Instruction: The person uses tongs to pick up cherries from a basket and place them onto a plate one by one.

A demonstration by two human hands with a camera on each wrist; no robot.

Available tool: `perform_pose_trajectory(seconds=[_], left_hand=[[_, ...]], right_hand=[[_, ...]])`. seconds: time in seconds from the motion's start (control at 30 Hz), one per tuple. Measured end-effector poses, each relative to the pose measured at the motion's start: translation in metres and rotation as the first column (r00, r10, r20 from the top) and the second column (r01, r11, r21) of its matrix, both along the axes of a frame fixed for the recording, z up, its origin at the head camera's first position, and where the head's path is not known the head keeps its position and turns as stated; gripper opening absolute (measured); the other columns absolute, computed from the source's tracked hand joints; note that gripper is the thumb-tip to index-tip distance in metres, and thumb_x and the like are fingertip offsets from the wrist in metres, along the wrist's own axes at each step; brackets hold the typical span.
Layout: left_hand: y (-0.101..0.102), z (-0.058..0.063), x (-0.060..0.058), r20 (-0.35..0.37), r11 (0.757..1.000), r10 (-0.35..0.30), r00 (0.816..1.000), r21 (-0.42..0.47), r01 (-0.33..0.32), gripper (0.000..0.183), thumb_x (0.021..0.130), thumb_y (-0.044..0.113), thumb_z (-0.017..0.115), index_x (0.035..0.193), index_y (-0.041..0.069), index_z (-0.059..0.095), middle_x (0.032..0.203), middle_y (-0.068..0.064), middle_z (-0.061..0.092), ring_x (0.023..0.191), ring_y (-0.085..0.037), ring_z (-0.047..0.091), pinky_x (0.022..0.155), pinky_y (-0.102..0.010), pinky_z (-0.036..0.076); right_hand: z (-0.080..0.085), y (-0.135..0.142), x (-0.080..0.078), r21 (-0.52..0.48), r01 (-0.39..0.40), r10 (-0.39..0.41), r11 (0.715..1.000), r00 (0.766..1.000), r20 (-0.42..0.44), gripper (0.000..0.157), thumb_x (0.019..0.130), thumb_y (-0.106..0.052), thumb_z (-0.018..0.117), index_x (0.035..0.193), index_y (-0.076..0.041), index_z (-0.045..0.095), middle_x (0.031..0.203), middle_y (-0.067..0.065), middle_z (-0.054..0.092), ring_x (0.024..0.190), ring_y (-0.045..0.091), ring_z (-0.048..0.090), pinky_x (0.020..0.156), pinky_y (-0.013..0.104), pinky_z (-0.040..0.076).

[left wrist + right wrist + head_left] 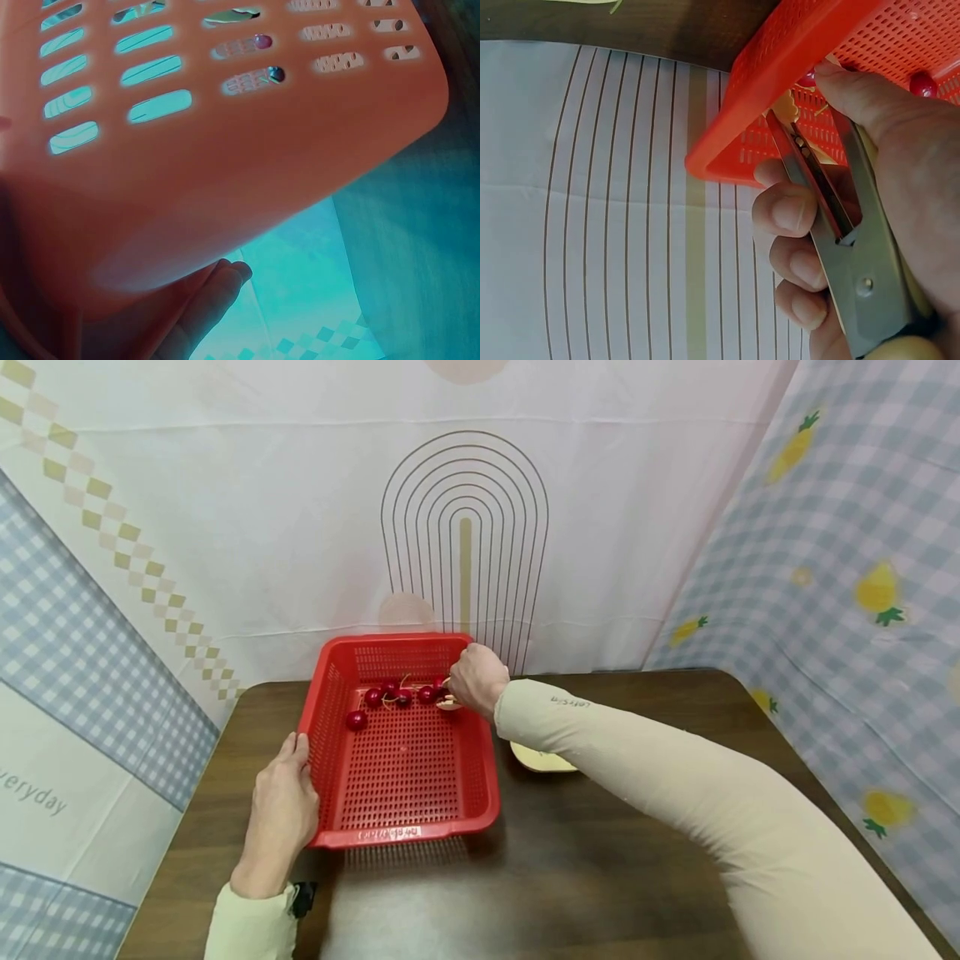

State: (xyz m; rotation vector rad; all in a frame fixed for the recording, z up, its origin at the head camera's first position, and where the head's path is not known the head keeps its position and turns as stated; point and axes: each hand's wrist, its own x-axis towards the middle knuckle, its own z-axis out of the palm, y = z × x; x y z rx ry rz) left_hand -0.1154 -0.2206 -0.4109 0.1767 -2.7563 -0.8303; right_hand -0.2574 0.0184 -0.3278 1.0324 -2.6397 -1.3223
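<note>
In the head view, my left forearm comes in from the lower left, and my left hand lies along the left side of the red basket, holding it at the rim with the fingertips pointing forward. My right arm stretches in from the lower right, across the table and over part of a pale yellow plate; my right hand hangs knuckles up above the basket's far right corner. The cherries lie inside, mostly in a row towards the far end, with the nearest of them just beside that hand. In the left wrist view, the basket's slotted wall fills most of the frame, and my fingers lie almost straight along its rim; my thumb is hidden. In the right wrist view, my thumb and curled fingers grip metal tongs from both sides, their two arms apart and their pale tips inside the basket. I can't tell whether the tips touch a cherry.
</note>
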Motion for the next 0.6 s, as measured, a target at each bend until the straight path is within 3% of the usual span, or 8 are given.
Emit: perform_pose_trajectory(seconds=[0.27,0.6], left_hand=[[0.0004,0.0002,-0.0003,0.026,1.000,0.007,1.000,0.009,-0.008,0.048,0.102,-0.004,0.044,0.150,-0.008,0.041,0.157,-0.031,0.039,0.137,-0.056,0.045,0.112,-0.066,0.039],[0.0001,0.0000,0.0002,0.018,1.000,0.005,1.000,0.008,-0.005,0.048,0.103,-0.003,0.043,0.150,-0.009,0.041,0.157,-0.031,0.039,0.138,-0.056,0.044,0.113,-0.065,0.038]], right_hand=[[0.0015,0.0016,0.0031,0.019,0.001,-0.001,1.000,1.000,-0.001,0.035,0.103,-0.011,0.048,0.092,-0.025,0.078,0.092,-0.006,0.076,0.086,0.011,0.069,0.081,0.026,0.054],[0.0078,0.0043,0.0026,-0.042,0.015,-0.016,0.999,1.000,-0.009,0.034,0.105,-0.017,0.049,0.091,-0.023,0.079,0.093,-0.006,0.077,0.088,0.011,0.071,0.080,0.028,0.056]])
